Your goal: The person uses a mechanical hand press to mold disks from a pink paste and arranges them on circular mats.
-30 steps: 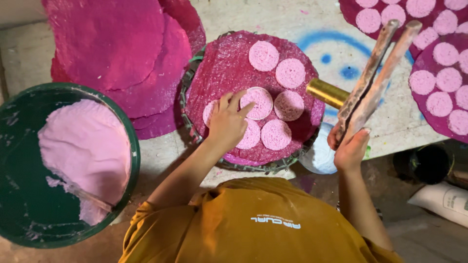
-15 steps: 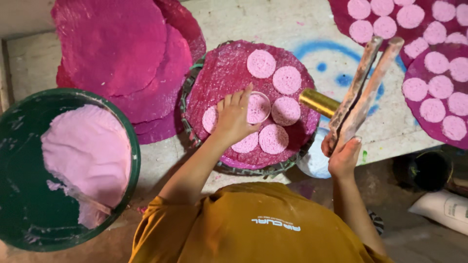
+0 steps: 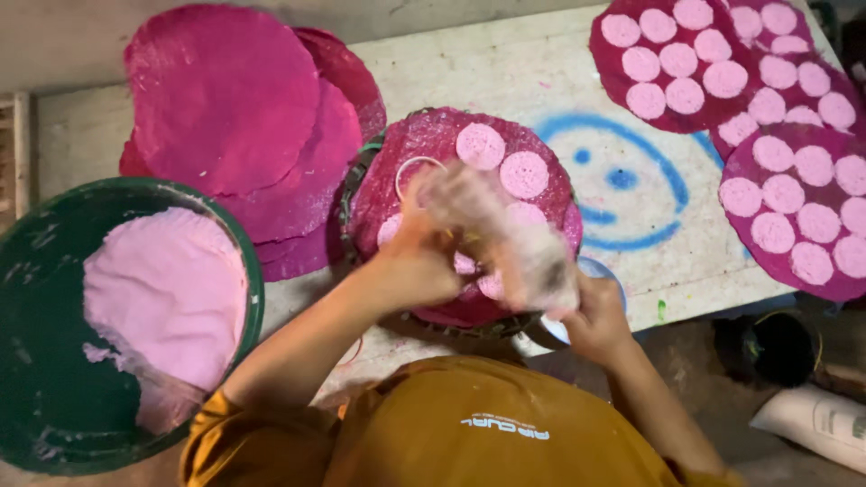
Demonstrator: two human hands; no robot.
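Leaning over the bench, the person works at the dark pink disc (image 3: 424, 149) on its round rack (image 3: 347, 194), just in front of them, between the green basin (image 3: 36, 298) of pale paste (image 3: 162, 298) and the dotted discs (image 3: 794, 180) off to the right. Risk first: pale dots (image 3: 480, 146) on the disc look soft, and a heel of a hand dragging across could smear or lift one, I'd judge. That blurred tool (image 3: 505, 230) swinging across the middle could also clip a dot or nudge the rack off the table (image 3: 505, 63) edge.

Now the grip. Left hand (image 3: 419, 257) sits on the disc, fingers curled near a thin ring outline (image 3: 417, 171); whether they pinch anything I can't tell, it's smeared with motion. Right hand (image 3: 591, 320) is at the near edge, wrapped round the lower end of the tool, fingers closed on it as far as I can see. Plain pink sheets (image 3: 225, 117) lie stacked to the left, untouched.
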